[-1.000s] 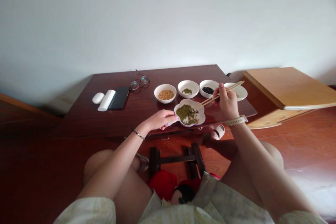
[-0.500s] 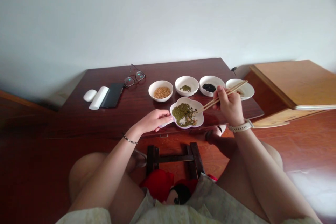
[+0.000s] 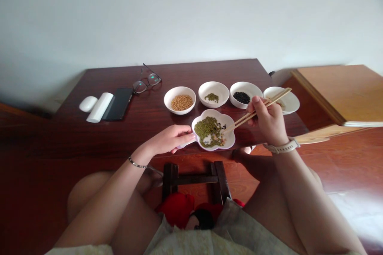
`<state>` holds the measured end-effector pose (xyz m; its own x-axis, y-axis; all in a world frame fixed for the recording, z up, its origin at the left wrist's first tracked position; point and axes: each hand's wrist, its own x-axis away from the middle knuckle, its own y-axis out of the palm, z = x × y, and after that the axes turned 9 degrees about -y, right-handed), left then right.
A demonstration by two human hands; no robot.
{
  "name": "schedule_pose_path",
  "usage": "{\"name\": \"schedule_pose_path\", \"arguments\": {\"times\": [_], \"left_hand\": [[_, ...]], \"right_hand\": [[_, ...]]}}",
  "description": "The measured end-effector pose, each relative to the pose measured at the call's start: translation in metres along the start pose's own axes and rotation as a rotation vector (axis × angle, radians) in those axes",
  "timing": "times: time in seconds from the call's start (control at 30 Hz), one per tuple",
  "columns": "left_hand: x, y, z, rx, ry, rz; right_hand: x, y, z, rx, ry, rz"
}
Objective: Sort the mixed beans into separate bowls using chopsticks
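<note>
My left hand (image 3: 170,138) is closed on the handle of a white flower-shaped dish (image 3: 229,121) at the table's front edge. In the dish lie green beans (image 3: 207,127) with a few dark and tan ones mixed in. My right hand (image 3: 267,119) grips a pair of wooden chopsticks (image 3: 251,114), whose tips reach into the dish's right side among the beans. Behind the dish stand white bowls: one with tan beans (image 3: 182,102), one with a few green beans (image 3: 212,97), one with black beans (image 3: 241,97). A fourth bowl (image 3: 291,101), partly hidden by my right hand, holds something pale.
Eyeglasses (image 3: 147,83) lie on the dark wooden table (image 3: 143,115), left of the bowls. Farther left are a dark phone-like slab (image 3: 119,103), a white cylinder (image 3: 100,107) and a rounded white case (image 3: 88,104). A light wooden cabinet (image 3: 335,91) stands at the right; a wall is behind.
The view has shifted slightly, so the table appears closer. Both hands keep their holds, and the chopstick tips stay in the dish's right side.
</note>
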<state>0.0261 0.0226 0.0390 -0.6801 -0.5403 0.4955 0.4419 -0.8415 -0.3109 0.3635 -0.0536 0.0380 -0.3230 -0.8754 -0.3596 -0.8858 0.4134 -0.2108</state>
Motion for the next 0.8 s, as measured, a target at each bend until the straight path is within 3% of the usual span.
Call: {"name": "schedule_pose_path", "arguments": {"times": [0.3,0.8], "left_hand": [[0.0,0.002,-0.002,0.002,0.006,0.021],[0.002,0.002,0.0,-0.015,0.016,0.037]], "right_hand": [[-0.003,0.004,0.007,0.0,-0.01,-0.074],[0.002,0.008,0.015,-0.034,0.046,-0.069]]}}
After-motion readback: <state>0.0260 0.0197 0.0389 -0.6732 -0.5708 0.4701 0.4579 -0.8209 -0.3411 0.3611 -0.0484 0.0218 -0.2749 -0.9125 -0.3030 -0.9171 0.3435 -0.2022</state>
